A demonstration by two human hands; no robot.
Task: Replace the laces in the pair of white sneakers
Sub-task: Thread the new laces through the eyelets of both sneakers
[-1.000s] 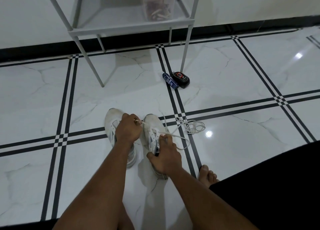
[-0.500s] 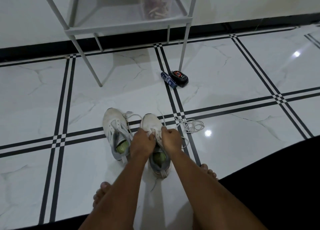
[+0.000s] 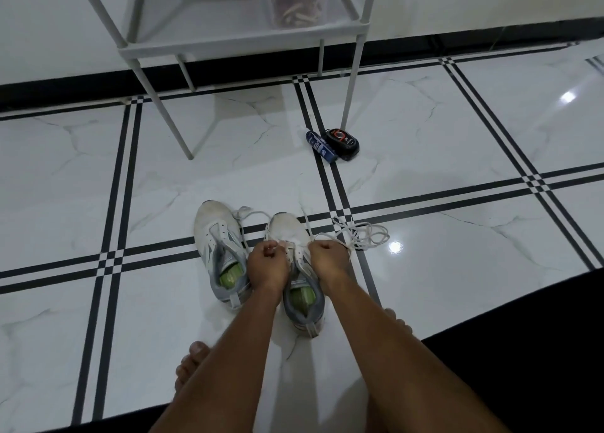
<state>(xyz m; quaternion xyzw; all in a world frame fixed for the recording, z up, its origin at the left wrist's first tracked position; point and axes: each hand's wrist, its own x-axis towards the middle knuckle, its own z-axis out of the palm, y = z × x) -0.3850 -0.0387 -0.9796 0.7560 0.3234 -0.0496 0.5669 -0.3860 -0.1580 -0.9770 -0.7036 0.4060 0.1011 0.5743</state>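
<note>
Two white sneakers with green insoles stand side by side on the tiled floor, toes pointing away from me. The left sneaker [image 3: 214,236] has no lace in its eyelets. Over the right sneaker [image 3: 287,233] my left hand [image 3: 267,264] pinches one end of a white lace at the eyelets. My right hand [image 3: 328,258] grips the other part of that lace on the shoe's right side. A loose white lace [image 3: 362,231] lies tangled on the floor just right of the shoe. Another lace end [image 3: 248,213] trails between the two toes.
A blue tube [image 3: 322,146] and a black shoe-polish container [image 3: 343,139] lie further ahead. A grey metal rack [image 3: 228,43] stands at the wall, holding a clear tub [image 3: 297,4] with a red lid. My bare feet [image 3: 191,364] rest near the shoes.
Both hands came down from the toe area onto the right sneaker's eyelets, one on each side. The left sneaker, covered by my left hand before, is now fully in view.
</note>
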